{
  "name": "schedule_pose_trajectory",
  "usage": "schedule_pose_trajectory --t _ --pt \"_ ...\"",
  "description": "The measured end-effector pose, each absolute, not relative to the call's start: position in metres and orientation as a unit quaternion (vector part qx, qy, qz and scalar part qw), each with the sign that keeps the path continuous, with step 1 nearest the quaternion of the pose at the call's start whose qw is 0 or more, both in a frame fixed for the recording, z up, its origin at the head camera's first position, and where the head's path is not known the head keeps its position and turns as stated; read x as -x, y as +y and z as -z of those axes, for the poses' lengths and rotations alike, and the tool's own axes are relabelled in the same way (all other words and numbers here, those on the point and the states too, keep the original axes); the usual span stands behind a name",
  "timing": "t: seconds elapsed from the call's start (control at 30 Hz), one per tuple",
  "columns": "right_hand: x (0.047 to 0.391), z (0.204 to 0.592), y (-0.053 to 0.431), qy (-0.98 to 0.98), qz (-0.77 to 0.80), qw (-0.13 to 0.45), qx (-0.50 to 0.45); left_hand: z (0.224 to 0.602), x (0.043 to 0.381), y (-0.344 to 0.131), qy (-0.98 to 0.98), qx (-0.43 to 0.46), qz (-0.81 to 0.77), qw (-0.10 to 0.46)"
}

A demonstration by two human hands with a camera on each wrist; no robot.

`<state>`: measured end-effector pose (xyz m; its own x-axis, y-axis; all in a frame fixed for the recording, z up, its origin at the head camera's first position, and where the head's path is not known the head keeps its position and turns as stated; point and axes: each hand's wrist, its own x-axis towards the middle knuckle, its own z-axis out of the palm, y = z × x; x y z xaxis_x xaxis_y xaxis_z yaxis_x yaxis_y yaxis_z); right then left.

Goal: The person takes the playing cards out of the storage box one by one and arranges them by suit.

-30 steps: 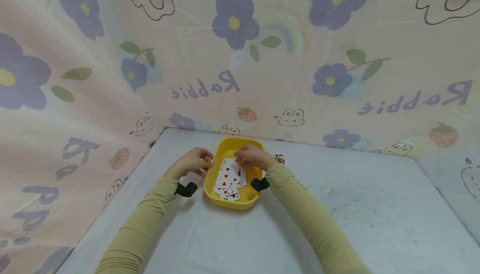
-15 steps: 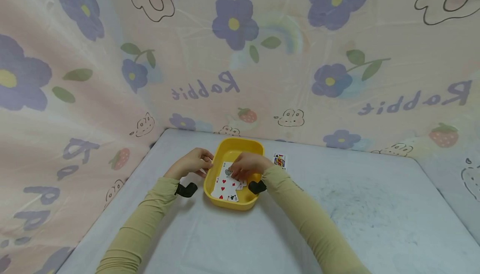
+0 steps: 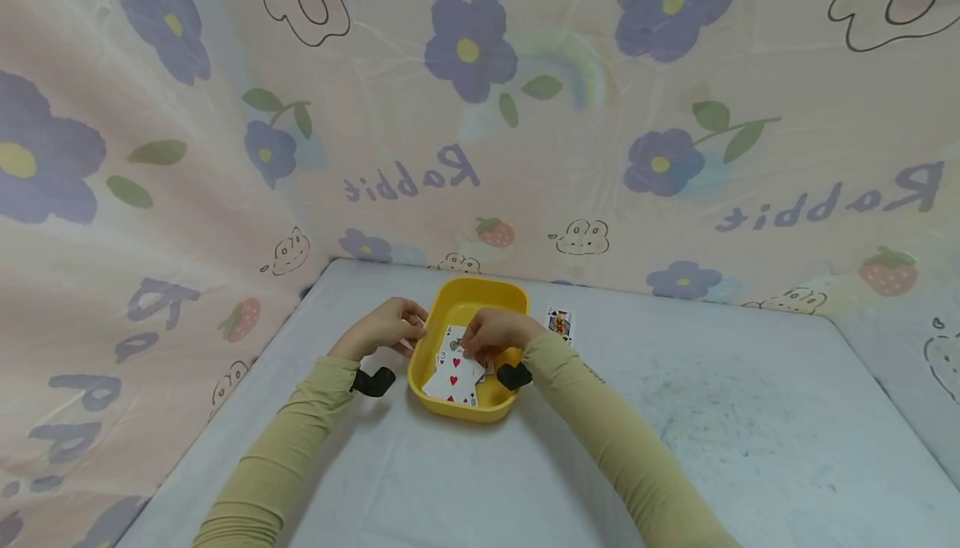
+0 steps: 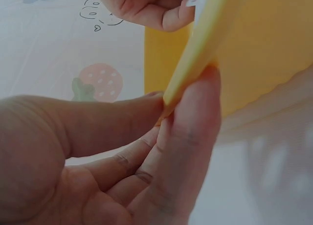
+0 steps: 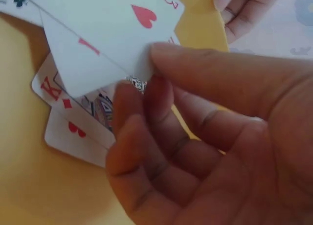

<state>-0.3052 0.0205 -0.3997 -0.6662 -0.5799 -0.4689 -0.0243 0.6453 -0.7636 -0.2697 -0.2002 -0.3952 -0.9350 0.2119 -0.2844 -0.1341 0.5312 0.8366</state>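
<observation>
A yellow plastic tray stands on the table with several playing cards lying face up in it. At its left side, my left hand pinches the rim between thumb and fingers; the left wrist view shows the thumb inside the tray wall. My right hand reaches into the tray and pinches a three of hearts by its corner, thumb on top. Under that card lie a king of diamonds, another red card and a club card. An ace shows beyond the hearts card.
A face card lies on the white table just right of the tray. Behind and to the left hangs a patterned curtain with flowers and rabbits.
My right hand has come down further into the tray and now pinches the three of hearts. The hearts cards have shifted, uncovering the ace. My left hand stays on the rim.
</observation>
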Motion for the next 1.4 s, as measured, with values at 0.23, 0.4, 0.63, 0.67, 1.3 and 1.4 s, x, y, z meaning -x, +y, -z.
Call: schedule_pose_trajectory --t 0.23,0.4,0.63,0.67,1.3,1.4 --pt "0.305 0.397 0.025 0.823 0.380 0.373 0.199 0.398 0.270 -0.201 0.856 -0.025 -0.485 0.174" --pt "0.306 0.397 0.027 0.824 0.389 0.361 0.198 0.398 0.270 -0.200 0.857 -0.023 -0.484 0.174" --pt "0.302 0.391 0.032 0.854 0.380 0.300 0.189 0.397 0.269 -0.198 0.859 -0.027 -0.482 0.172" --pt "0.302 0.389 0.033 0.857 0.381 0.292 0.187 0.397 0.269 -0.198 0.858 -0.027 -0.483 0.172" --pt "0.300 0.385 0.101 0.812 0.477 0.210 0.265 0.396 0.268 -0.201 0.863 -0.034 -0.476 0.168" --pt "0.298 0.389 0.113 0.801 0.510 0.209 0.233 0.398 0.269 -0.200 0.860 -0.032 -0.479 0.171"
